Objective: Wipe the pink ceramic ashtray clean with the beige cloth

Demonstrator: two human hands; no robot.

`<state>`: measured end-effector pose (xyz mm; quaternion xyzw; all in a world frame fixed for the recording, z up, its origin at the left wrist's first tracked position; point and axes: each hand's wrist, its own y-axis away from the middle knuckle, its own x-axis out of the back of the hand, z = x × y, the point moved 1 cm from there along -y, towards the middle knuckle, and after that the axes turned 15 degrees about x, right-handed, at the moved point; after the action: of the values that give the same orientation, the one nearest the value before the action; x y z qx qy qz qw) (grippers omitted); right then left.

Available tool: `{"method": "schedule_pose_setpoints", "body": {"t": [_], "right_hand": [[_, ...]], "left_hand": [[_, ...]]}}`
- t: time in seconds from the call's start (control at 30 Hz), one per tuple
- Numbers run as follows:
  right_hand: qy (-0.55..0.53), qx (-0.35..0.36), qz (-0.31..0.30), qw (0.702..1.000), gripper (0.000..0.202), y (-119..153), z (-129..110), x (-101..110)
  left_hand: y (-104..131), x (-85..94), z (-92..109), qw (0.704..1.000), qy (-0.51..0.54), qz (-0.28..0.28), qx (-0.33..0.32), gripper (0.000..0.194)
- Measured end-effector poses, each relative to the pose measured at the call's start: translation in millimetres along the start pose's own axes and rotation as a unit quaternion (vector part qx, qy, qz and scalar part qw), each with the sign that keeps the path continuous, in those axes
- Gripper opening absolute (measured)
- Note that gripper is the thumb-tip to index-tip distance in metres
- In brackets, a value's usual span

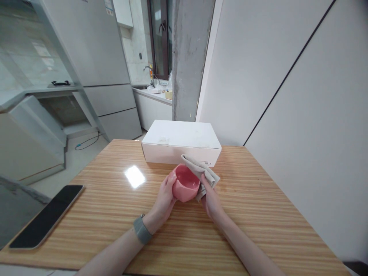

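A pink faceted bowl (184,191) is tilted with its opening partly towards me, over the middle of the table. My left hand (166,193) is closed on its left side, thumb near the rim. My right hand (211,199) grips a folded grey cloth (202,170) against the bowl's right side. The cloth's upper fold reaches past the far right of the rim. The fingers under the cloth and behind the bowl are partly hidden. I cannot tell whether the bowl's base touches the table.
A white box (181,134) lies on the wooden table (115,230) just beyond the bowl. At the table's left edge lies a black phone-like slab (47,216). A white wall (310,134) runs along the right. Behind stand a fridge (92,46) and a sink counter (155,101).
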<state>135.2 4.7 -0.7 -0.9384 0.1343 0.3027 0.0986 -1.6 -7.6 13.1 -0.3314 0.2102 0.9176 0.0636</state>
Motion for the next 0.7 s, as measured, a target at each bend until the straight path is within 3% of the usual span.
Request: {"method": "schedule_pose_setpoints", "body": {"t": [0.13,0.3,0.43,0.57,0.7], "right_hand": [[-0.002,-0.003,0.015,1.000,0.035,1,-3,1],[-0.003,0.027,0.016,1.000,0.037,-6,-12,5],[0.000,0.024,0.017,1.000,0.039,-10,-17,8],[-0.015,-0.033,0.017,0.999,0.035,-10,-19,6],[-0.026,-0.078,0.008,0.997,0.025,-10,-26,1]], "left_hand": [[0,-1.1,-1,0.998,0.005,-0.040,0.046,0.047],[-4,2.3,2,0.983,-0.029,-0.096,0.152,0.056],[-7,12.3,7,0.979,-0.051,-0.113,0.162,0.049],[-6,18.6,8,0.973,-0.027,-0.156,0.170,0.038],[-3,15.9,4,0.972,-0.020,-0.173,0.155,0.039]]}}
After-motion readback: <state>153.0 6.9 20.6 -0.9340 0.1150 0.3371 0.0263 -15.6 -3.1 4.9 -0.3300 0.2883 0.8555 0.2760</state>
